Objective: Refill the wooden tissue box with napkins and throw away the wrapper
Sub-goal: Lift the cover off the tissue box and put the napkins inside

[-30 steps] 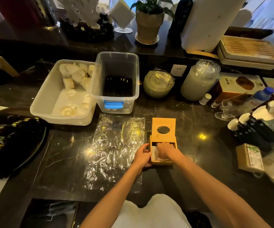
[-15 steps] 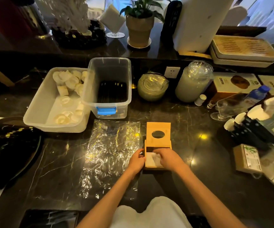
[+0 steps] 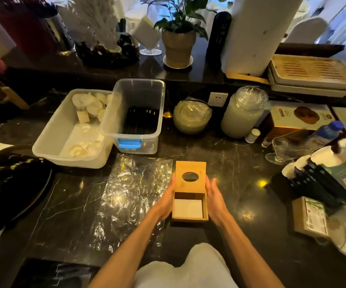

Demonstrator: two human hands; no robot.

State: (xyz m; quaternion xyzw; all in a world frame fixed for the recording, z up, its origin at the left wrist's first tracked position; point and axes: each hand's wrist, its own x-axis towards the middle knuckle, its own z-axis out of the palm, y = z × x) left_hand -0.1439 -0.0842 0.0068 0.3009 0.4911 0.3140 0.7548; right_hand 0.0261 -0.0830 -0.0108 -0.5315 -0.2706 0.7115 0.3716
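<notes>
The wooden tissue box (image 3: pixel 190 204) sits on the dark marble desk (image 3: pixel 240 183), directly in front of the person. Its sliding lid (image 3: pixel 190 177), which has an oval opening, is pushed back toward the far side, leaving the near half of the box uncovered. A stack of white napkins (image 3: pixel 187 208) lies flat inside the uncovered half.

The left hand (image 3: pixel 166 201) is pressed flat against the left wall of the box, fingers extended along the lid edge. The right hand (image 3: pixel 214 197) is beside the right wall with fingers straight and open; whether it touches the wood cannot be determined. Neither hand is closed around anything.

The clear plastic wrapper (image 3: pixel 130 196) lies spread and crinkled on the desk just left of the box, partly beneath the left forearm.

Behind the wrapper stand a clear bin with a blue latch (image 3: pixel 135 116) and, to its left, a white tub (image 3: pixel 68 132) holding pale round items. A potted plant (image 3: pixel 178 44) stands on the raised ledge beyond.
</notes>
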